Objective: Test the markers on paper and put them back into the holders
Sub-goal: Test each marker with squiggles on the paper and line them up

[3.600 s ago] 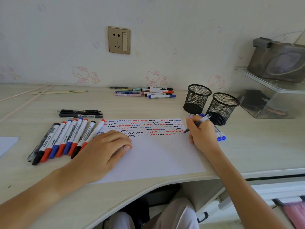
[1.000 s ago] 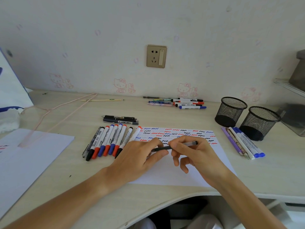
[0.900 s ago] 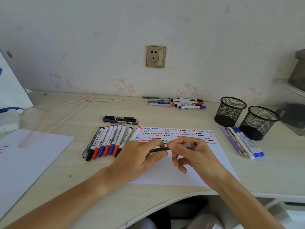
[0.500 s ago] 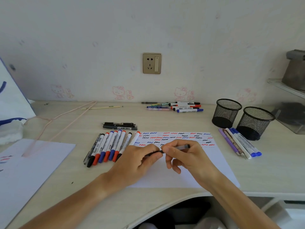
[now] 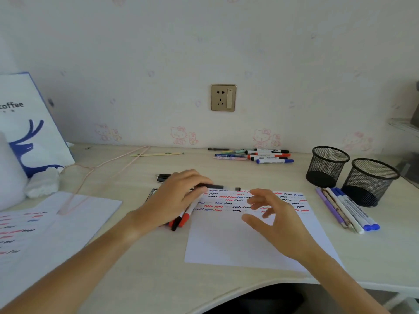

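Observation:
My left hand (image 5: 179, 196) hovers over the row of red, blue and black markers (image 5: 184, 217) and pinches the left end of a dark grey pen (image 5: 215, 186). The pen lies level just beyond the top edge of the white paper (image 5: 226, 241), which bears red, blue and black squiggles. My right hand (image 5: 274, 219) floats above the paper, fingers spread and relaxed, holding nothing. Two black mesh holders (image 5: 327, 165) (image 5: 371, 180) stand at the right, apart from both hands.
Several purple, white and blue pens (image 5: 347, 209) lie left of the near holder. More markers (image 5: 260, 155) sit by the wall, and black pens (image 5: 163, 177) behind my left hand. A second scribbled sheet (image 5: 45, 223) and a white paper bag (image 5: 27, 132) fill the left side.
My right hand has let go of the grey pen and drawn back open to the right. My left hand has kept the pen and moved left and further away, over the marker row.

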